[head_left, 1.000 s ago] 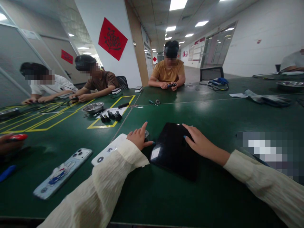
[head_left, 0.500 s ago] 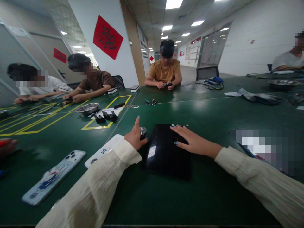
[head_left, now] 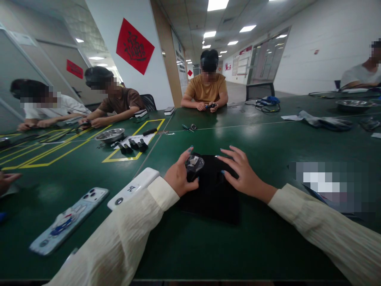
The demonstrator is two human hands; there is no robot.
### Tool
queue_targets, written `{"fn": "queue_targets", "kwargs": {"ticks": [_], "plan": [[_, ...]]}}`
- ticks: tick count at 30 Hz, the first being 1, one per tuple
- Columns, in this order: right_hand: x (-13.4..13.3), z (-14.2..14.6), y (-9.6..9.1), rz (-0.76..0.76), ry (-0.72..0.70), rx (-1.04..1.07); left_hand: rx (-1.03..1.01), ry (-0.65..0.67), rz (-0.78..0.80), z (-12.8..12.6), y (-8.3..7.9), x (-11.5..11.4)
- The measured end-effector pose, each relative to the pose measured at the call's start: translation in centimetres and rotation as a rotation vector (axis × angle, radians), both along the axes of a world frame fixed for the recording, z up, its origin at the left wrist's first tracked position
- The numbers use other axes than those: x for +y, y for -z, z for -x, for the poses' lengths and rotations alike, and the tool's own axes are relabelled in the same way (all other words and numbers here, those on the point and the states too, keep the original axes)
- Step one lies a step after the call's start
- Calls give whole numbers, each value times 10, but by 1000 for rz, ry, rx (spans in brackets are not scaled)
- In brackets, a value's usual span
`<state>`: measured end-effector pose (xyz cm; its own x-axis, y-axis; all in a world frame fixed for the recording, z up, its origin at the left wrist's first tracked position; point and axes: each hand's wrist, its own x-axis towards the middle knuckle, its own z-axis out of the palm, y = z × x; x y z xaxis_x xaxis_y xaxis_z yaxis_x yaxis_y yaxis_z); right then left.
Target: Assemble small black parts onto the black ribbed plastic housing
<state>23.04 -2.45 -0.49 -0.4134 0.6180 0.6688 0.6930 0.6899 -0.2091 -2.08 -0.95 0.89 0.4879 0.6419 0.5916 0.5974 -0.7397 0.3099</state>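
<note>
Left hand (head_left: 180, 176) is gripping a small clear-wrapped packet (head_left: 196, 162), thumb and index clamping it from either side; contents are looking dark, too glossy to make out. Packet is sitting over the upper-left part of a flat black panel (head_left: 216, 204), which is lying on the green table (head_left: 268, 153); can't tell if the two are touching. Right hand (head_left: 242, 172) is hovering or resting at the panel's upper-right edge, fingers spreading apart, gripping nothing visible; contact is unclear.

Step in hand, judging: handling the packet above the panel. A next move is probably calling for a steady left pinch, with the right fingers coming together on either the packet or the panel edge.

Around: white block (head_left: 143, 182) is lying just left of the left hand, the cream sleeve (head_left: 165, 194) overlapping it in view, so a leftward sweep is risking a bump. Phone (head_left: 70, 220) is lying farther left, apart. Metal bowl (head_left: 110, 136) and black parts (head_left: 133, 147) are sitting beyond. Co-worker (head_left: 205, 87) opposite is holding something dark.
</note>
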Motion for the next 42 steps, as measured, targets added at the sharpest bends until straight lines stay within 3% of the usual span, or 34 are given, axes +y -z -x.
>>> {"fn": "queue_targets", "kwargs": {"ticks": [4, 10, 18, 29, 34, 42], "plan": [[-10, 7, -6, -174, -69, -108, 13, 169, -65, -13, 4, -12], [-20, 15, -6, -307, -99, -160, 21, 209, -99, -18, 5, -17], [-20, 16, -8, -289, -140, -162, 38, 322, -245, -18, 11, -15], [-21, 16, -7, -236, -129, -110, 78, 417, -118, -16, 18, -12], [-21, 17, -7, -218, -140, -55, 105, 383, -65, -16, 18, -12], [-12, 15, -2, -69, -202, 13, 113, 200, -14, -15, 14, -16]]}}
